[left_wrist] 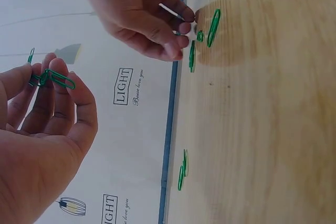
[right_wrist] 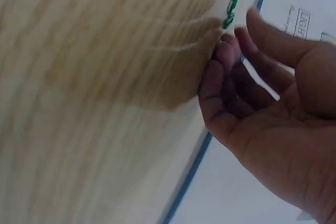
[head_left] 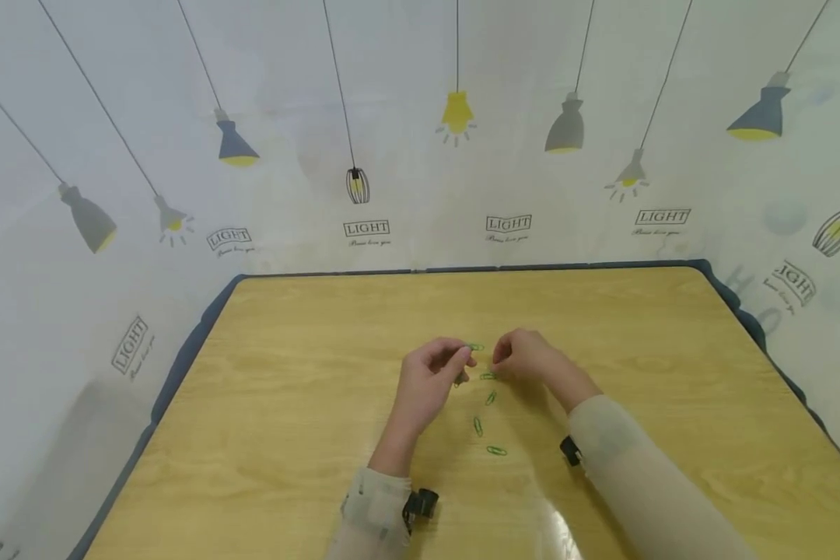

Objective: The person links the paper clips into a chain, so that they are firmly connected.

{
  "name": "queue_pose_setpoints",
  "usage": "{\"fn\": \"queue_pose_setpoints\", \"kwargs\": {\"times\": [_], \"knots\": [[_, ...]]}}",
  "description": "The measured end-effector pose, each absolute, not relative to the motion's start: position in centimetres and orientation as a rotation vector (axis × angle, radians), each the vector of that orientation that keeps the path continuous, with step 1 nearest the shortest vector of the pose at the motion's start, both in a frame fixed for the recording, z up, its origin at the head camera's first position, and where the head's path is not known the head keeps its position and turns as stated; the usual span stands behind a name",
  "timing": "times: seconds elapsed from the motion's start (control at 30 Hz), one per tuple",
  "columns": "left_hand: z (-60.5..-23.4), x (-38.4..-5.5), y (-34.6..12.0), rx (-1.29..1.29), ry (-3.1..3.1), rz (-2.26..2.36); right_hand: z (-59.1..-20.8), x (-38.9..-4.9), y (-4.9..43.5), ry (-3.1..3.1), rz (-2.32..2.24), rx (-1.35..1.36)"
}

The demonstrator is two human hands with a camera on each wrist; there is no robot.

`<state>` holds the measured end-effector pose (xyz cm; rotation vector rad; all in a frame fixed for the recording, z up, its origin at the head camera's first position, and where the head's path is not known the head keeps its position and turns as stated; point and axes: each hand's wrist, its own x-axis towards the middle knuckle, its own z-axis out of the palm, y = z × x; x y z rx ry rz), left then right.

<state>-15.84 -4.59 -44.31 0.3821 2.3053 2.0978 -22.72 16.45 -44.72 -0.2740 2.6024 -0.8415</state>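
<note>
Currently, the left hand (head_left: pixel 427 381) holds green paper clips (left_wrist: pixel 61 78) raised above the tabletop (head_left: pixel 287 373), its thumb and bent fingers drawn close together. The right hand (head_left: pixel 533 359) reaches low over the tabletop, fingers bent downward; whether it pinches anything, I cannot tell. Loose paper clips (head_left: pixel 491 398) lie scattered near the tabletop's middle. Both forearms (head_left: pixel 654 474) slant inward over the tabletop.

The left hand (head_left: pixel 425 381) is held raised, thumb and fingers curled into a pinch; the right hand (head_left: pixel 530 358) is held lower, fingers bent, thumb set apart.
</note>
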Motion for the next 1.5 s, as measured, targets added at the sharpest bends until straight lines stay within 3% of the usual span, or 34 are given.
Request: {"fn": "queue_pose_setpoints", "kwargs": {"times": [0.93, 1.5], "knots": [[-44.4, -16.0, -4.4, 0.364, 2.31, 2.057, -45.9, -22.5, 17.9, 2.439, -1.121, -0.139], [-44.0, -16.0, -4.2, 0.406, 2.404, 1.99, -41.1, -17.3, 17.2, 2.342, -1.765, -0.1]]}}
